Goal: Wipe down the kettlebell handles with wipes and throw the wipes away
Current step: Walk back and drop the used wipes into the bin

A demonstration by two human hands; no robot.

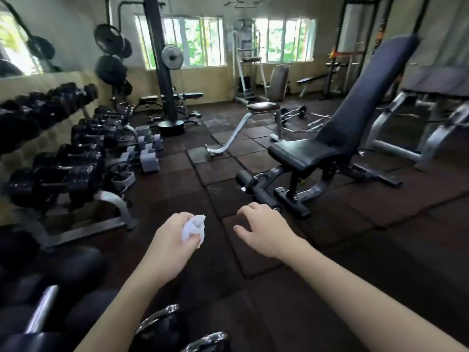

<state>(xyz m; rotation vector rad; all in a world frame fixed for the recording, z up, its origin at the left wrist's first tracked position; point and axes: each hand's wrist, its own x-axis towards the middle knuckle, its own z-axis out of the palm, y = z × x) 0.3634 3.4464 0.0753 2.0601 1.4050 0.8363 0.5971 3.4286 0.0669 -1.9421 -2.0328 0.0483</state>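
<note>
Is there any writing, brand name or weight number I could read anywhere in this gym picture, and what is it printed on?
No text can be read.
Dumbbells on the rack: any weight numbers are too dark and blurred to read.
Weight plates on the stand: no legible markings.
Adjustable bench: no visible label.
Crumpled wipe in the left hand: plain white, no print.
The right hand holds nothing.

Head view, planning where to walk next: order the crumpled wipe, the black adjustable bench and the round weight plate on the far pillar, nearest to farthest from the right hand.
1. Crumpled wipe, just left of the right hand, in the left hand's grip.
2. Black adjustable bench, ahead and right.
3. Round weight plate, far back, left of centre.
</note>
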